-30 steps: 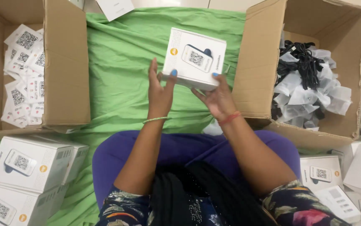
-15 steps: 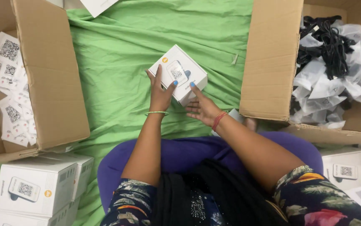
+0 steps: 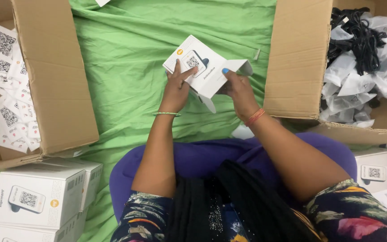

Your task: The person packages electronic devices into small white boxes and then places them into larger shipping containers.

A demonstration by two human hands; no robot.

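A green cloth (image 3: 126,67) covers the floor where the person sits, and it carries 2 big cardboard cartons. The left carton (image 3: 54,80) holds many small white cards with square code prints (image 3: 5,76), and the right carton (image 3: 301,58) holds black cables in clear bags (image 3: 364,58). At the lower left there is a stack of closed white boxes (image 3: 41,201), and at the lower right more white boxes (image 3: 375,170) lie beside the knee. Between the 2 cartons, above the cloth, the person holds one small white box (image 3: 198,67). Half a second ago this box was closed and turned in both hands; now its end flap (image 3: 236,67) stands open toward the right carton, so I judge the work has passed from handling the box to opening it. The left hand (image 3: 175,89) grips the printed face of the box with the fingers closed on it. The right hand (image 3: 236,89) holds the open end, its thumb pressed near the flap.
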